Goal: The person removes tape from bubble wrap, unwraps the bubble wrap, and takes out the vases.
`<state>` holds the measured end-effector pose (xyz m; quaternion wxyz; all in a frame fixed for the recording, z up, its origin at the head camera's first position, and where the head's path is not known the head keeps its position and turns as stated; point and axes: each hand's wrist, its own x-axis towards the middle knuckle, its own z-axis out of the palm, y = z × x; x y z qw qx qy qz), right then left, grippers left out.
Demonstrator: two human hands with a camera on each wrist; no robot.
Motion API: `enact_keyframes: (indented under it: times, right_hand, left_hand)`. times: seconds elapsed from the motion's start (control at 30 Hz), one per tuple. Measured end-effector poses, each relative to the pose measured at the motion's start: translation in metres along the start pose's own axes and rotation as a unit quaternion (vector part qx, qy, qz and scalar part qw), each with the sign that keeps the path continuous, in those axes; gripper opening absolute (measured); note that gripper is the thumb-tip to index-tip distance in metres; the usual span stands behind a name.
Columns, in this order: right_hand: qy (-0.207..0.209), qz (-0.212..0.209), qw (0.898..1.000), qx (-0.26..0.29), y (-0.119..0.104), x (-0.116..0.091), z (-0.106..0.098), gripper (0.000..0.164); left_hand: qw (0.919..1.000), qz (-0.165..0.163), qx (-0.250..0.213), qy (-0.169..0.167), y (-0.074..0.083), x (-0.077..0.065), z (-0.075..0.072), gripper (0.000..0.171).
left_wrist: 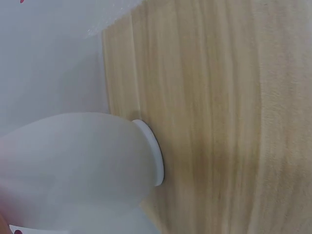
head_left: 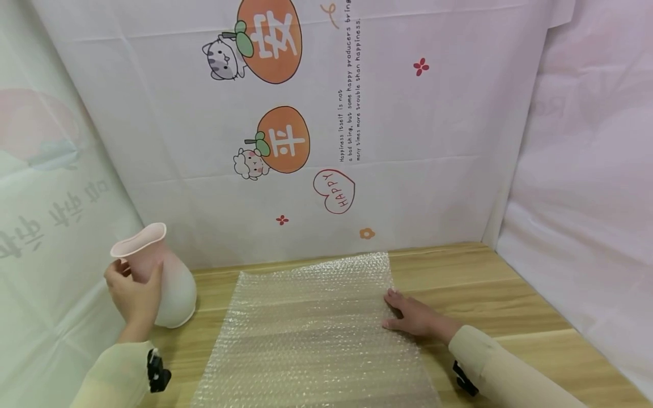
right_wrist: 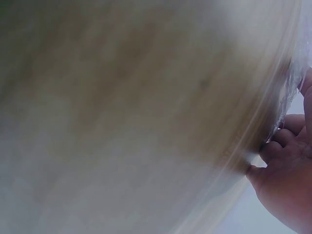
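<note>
A vase (head_left: 176, 289) with a wavy rim, pink at the neck and white below, leans to the left at the table's left side. My left hand (head_left: 135, 292) grips it round the neck, thumb on the near side. In the left wrist view the vase's pale body (left_wrist: 83, 165) ends in a base right at the wood. A sheet of bubble wrap (head_left: 311, 334) lies spread over the middle of the table. On its right edge rests my right hand (head_left: 415, 317), thumb and forefinger apart; the right wrist view shows its fingers (right_wrist: 287, 141) beside the clear plastic.
The wooden table (head_left: 510, 317) runs on to the right of the wrap. A white printed cloth (head_left: 433, 141) hangs behind it, and similar sheets enclose the left and right sides. Dark clip-like devices (head_left: 158, 371) sit at both cuffs.
</note>
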<state>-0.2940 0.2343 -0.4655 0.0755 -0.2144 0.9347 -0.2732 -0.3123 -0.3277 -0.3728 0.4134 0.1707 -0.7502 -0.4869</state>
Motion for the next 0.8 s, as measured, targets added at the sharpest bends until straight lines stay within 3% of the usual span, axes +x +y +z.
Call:
enact_keyframes:
  times: [0.17, 0.4, 0.8]
  right_hand:
    - [0.002, 0.0, 1.0, -0.004, 0.001, 0.001, 0.0, 0.077]
    - [-0.002, 0.004, 1.0, -0.006, 0.001, 0.001, 0.001, 0.078]
    - [0.002, 0.001, 1.0, -0.005, 0.003, -0.002, 0.001, 0.077]
  left_hand:
    - [0.9998, 0.02, 0.0, 0.002, -0.001, -0.007, -0.006, 0.073]
    - [0.996, 0.086, 0.002, 0.026, -0.005, -0.021, -0.008, 0.067]
    - [0.9948, 0.101, 0.007, 0.011, -0.009, -0.042, -0.009, 0.064]
